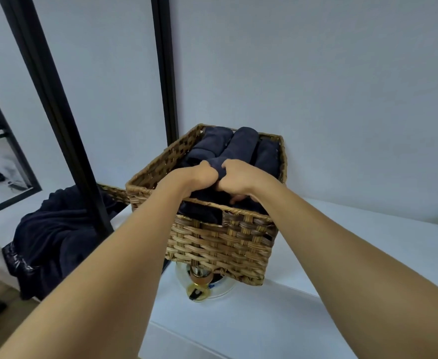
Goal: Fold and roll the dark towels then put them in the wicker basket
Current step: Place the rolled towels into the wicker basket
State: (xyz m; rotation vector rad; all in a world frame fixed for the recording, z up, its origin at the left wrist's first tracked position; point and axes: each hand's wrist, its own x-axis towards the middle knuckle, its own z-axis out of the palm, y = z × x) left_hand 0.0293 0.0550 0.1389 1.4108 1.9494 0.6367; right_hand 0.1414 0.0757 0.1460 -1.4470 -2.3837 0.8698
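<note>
The wicker basket [220, 244] hides the upper part of a glass object [220, 290].

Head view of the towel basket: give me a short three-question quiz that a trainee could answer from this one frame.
1. True or false: the left hand and the right hand both grip a dark towel inside the basket.
2. The loose towels lie: A) left of the basket; B) right of it; C) on top of it.
3. Fill in: the packed towels beside the gripped one are ____, not flat.

Key: 1 true; 2 A; 3 rolled.
</note>
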